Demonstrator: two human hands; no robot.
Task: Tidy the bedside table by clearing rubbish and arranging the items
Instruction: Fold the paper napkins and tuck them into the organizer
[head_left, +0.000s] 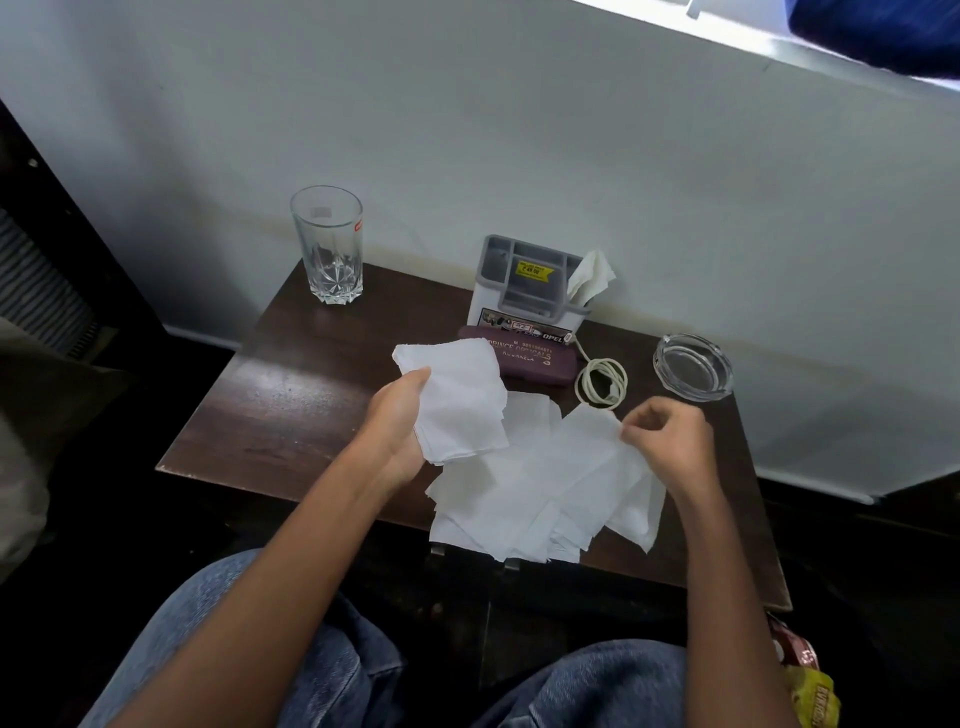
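The left hand (397, 421) holds a neat stack of tissues (460, 402), thin, white and square, with the thumb on top and the other fingers hidden under it. The right hand (670, 441) has its fingers bent close together, pinching the edge of one sheet. That sheet belongs to a messy pile of tissues (519, 504) lying on the dark table (291, 395), just under both hands. A white cable (602, 382) lies coiled just past the right fingertips.

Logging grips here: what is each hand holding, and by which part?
The left hand grips a stack of tissues by its left edge. The right hand pinches one loose tissue by its upper right edge.
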